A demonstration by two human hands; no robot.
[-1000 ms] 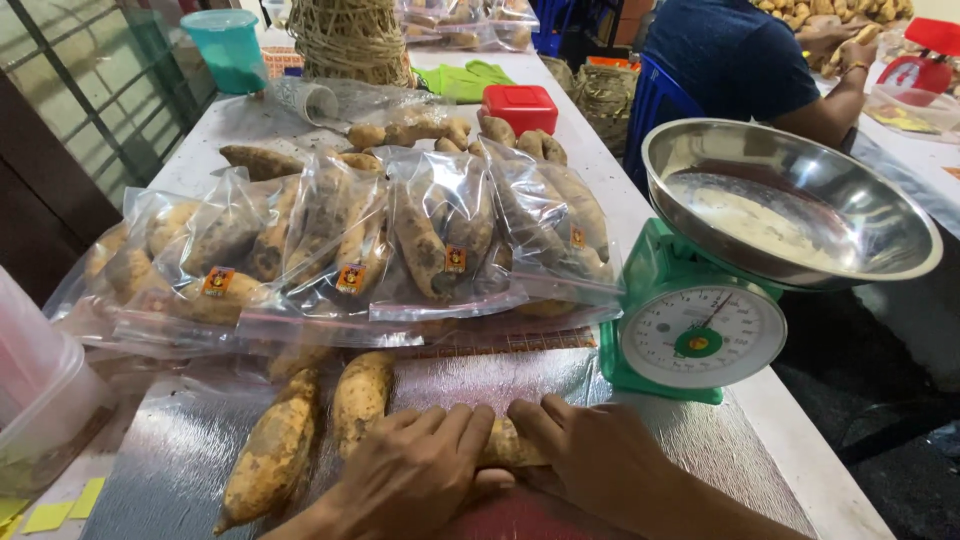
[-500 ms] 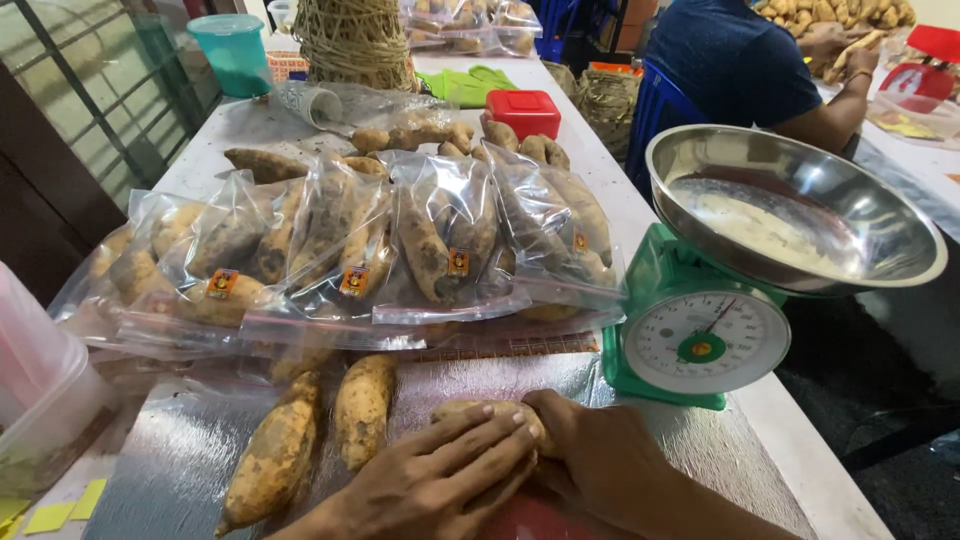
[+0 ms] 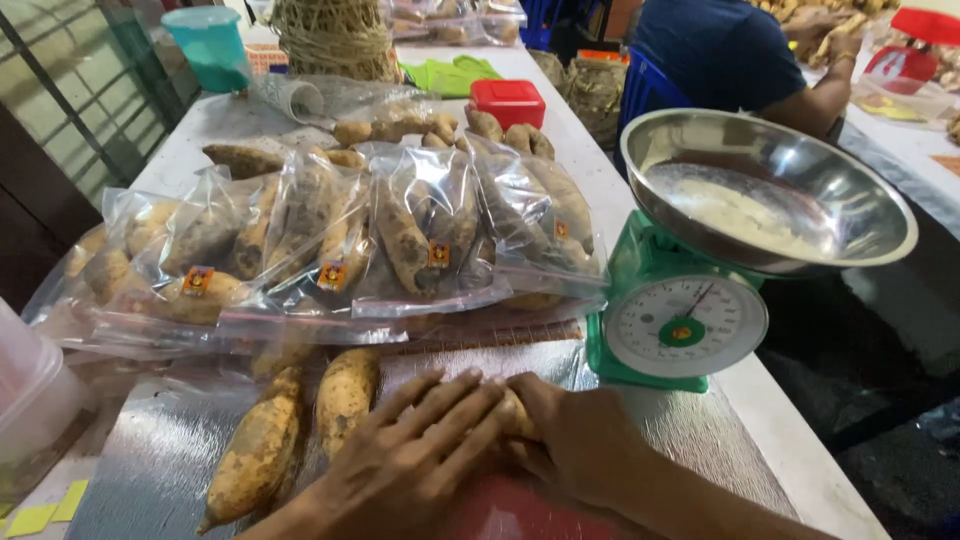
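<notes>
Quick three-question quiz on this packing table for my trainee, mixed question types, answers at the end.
1. True or false: the steel bowl on the green scale holds tubers.
2. What do the left hand and right hand press between them? A) a tuber B) the red box C) a teal cup
3. How many loose tubers lie left of the hands?

Key: 1 false, only a whitish residue; 2 A; 3 two.
</notes>
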